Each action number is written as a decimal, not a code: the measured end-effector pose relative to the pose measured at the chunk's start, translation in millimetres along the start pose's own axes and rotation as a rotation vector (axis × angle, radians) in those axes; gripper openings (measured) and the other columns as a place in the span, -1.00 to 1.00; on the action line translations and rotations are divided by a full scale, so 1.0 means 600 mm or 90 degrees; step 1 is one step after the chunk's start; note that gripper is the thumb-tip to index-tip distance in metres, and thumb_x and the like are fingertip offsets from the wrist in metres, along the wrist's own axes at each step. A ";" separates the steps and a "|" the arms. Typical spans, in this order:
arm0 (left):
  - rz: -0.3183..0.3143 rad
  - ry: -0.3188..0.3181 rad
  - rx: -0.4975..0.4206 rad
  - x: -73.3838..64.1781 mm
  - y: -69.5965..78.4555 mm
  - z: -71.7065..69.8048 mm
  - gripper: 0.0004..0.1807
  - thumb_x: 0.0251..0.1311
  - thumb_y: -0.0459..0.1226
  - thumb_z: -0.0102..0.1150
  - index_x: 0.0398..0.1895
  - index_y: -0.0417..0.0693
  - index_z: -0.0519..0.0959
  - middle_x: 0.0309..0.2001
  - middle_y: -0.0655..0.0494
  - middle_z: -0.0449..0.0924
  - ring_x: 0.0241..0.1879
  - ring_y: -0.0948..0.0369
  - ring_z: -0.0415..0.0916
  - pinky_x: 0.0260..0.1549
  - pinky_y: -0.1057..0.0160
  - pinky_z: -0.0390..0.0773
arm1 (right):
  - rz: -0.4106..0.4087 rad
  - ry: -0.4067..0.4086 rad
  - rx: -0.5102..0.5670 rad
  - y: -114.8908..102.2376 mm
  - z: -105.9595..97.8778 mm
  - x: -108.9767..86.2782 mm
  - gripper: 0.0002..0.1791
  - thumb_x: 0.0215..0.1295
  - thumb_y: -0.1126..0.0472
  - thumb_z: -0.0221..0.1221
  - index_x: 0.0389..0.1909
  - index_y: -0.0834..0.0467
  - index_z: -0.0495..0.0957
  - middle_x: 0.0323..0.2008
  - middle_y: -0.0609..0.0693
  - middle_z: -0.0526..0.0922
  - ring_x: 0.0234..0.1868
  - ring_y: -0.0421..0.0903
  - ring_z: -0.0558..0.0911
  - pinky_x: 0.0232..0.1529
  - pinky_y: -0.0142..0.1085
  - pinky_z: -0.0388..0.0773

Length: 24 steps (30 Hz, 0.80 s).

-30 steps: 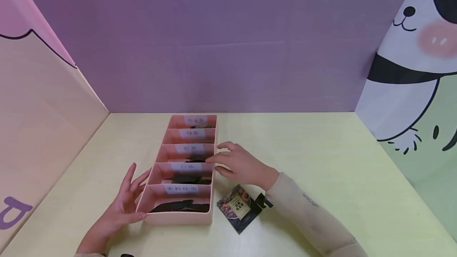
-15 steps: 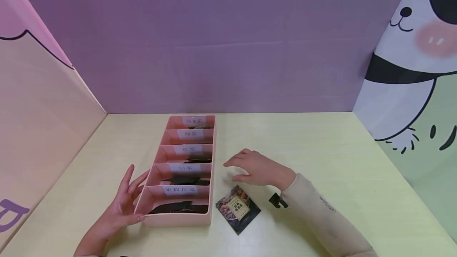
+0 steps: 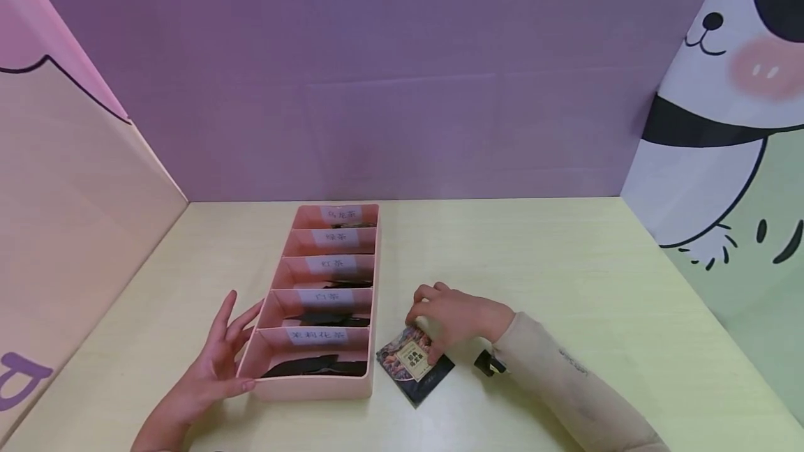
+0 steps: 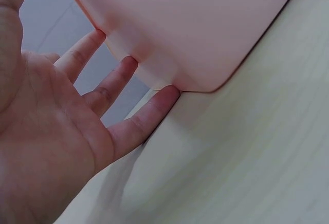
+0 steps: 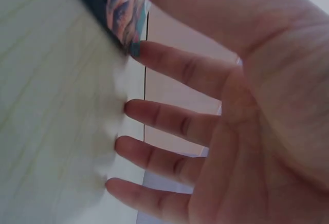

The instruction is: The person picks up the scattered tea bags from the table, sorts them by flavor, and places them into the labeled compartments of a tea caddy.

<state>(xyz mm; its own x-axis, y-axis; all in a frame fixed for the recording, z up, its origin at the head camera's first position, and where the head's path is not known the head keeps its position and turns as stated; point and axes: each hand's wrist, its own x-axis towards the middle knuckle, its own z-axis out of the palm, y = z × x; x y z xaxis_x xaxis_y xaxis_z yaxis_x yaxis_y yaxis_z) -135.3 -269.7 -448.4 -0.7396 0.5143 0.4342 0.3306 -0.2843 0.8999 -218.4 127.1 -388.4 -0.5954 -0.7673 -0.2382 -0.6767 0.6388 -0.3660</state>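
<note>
A long pink divided box [image 3: 314, 388] stands on the table, its compartments bearing white labels with Chinese tea names. Dark tea sachets [image 3: 314, 365] lie inside it. My left hand [image 3: 210, 375] touches the box's left side with spread, fairly straight fingers, the thumb at the front corner; the left wrist view has several fingertips against the pink wall. To the right of the box, my right hand [image 3: 458, 316] pinches a dark printed tea sachet [image 3: 408, 368] between thumb and index finger. In the right wrist view, the other fingertips [image 5: 134, 107] rest on the table beside the sachet [image 5: 123, 13].
The pale wooden table [image 3: 534, 250] reaches back to a purple wall [image 3: 402, 89]. Cartoon panels flank it left and right. A small black clip-like piece [image 3: 488, 363] sits at the right sleeve's cuff.
My right hand has drawn away from the box's right edge, come down over the loose sachet and taken hold of it. The left hand stays at the box.
</note>
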 end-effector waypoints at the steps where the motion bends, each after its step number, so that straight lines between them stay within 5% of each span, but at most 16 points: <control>1: 0.002 -0.001 -0.001 0.000 0.000 -0.001 0.33 0.00 -0.76 0.09 0.56 0.12 -0.57 0.56 0.25 -0.03 0.40 0.32 0.12 0.15 0.29 0.42 | -0.003 0.006 0.003 0.001 0.001 0.002 -0.39 -0.08 0.07 0.57 0.06 0.04 0.62 0.09 -0.01 0.41 -0.01 -0.04 0.34 0.02 -0.23 0.45; 8: -0.003 0.000 -0.003 0.001 0.003 0.000 0.32 0.04 -0.73 0.11 0.56 0.14 -0.57 0.56 0.26 -0.04 0.39 0.31 0.14 0.15 0.29 0.43 | -0.042 0.028 0.044 0.013 0.001 0.010 -0.52 -0.07 0.17 0.56 -0.12 0.08 0.56 -0.02 -0.06 0.49 -0.05 -0.05 0.37 0.03 -0.24 0.43; 17: 0.004 -0.007 -0.008 0.007 0.005 -0.001 0.30 0.06 -0.73 0.09 0.57 0.15 -0.56 0.56 0.25 -0.05 0.40 0.30 0.13 0.18 0.29 0.40 | -0.081 0.071 0.264 0.061 -0.025 0.008 -0.86 0.27 0.41 0.26 -0.22 0.18 0.52 -0.33 -0.11 0.60 -0.28 -0.23 0.53 -0.18 -0.31 0.51; 24: 0.004 0.000 0.002 0.004 0.004 0.002 0.31 0.05 -0.72 0.12 0.57 0.15 -0.55 0.56 0.24 -0.04 0.40 0.29 0.13 0.18 0.29 0.39 | -0.059 0.163 0.381 0.076 -0.051 -0.011 -0.93 0.34 0.48 0.13 -0.25 0.30 0.56 -0.38 -0.02 0.66 -0.36 -0.10 0.64 -0.20 -0.02 0.62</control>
<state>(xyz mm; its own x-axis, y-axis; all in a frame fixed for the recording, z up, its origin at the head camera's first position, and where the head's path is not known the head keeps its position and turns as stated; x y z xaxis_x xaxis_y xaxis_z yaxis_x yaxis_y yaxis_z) -135.6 -267.9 -444.8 -0.7371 0.5129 0.4401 0.3375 -0.2848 0.8972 -258.8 162.9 -376.0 -0.6808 -0.7323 0.0123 -0.4162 0.3729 -0.8293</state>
